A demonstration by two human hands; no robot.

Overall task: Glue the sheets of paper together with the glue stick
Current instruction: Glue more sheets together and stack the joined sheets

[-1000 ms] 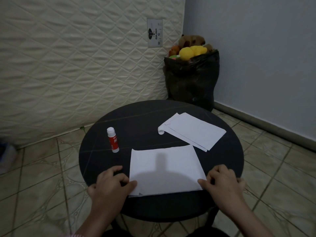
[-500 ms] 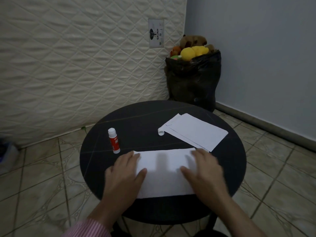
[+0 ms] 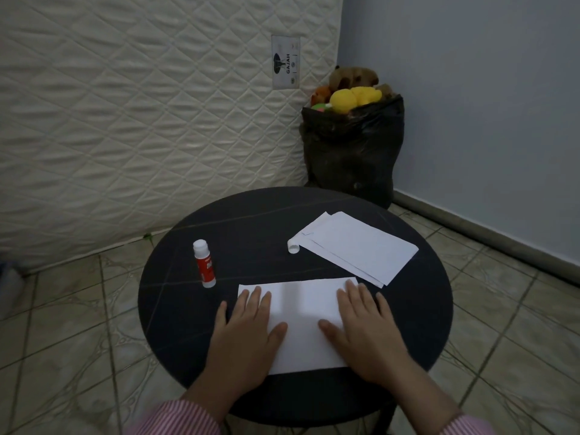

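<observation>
A white sheet of paper [image 3: 303, 321] lies flat at the front of the round black table [image 3: 251, 221]. My left hand [image 3: 248, 334] rests palm down on its left part, fingers spread. Palm down on the sheet's right part lies my right hand [image 3: 365, 331], fingers apart too. A red glue stick [image 3: 204, 267] with a white cap stands upright on the table, left of the sheet and apart from both hands. A loose stack of white sheets [image 3: 357, 246] with one curled corner lies at the back right of the table.
A black bag [image 3: 351, 152] full of soft toys stands in the corner behind the table. A quilted mattress [image 3: 141, 120] leans against the wall on the left. Tiled floor surrounds the table.
Both hands slid from the near corners of the sheet up onto its surface and now press it flat. The sheet looks shorter front to back than a second ago.
</observation>
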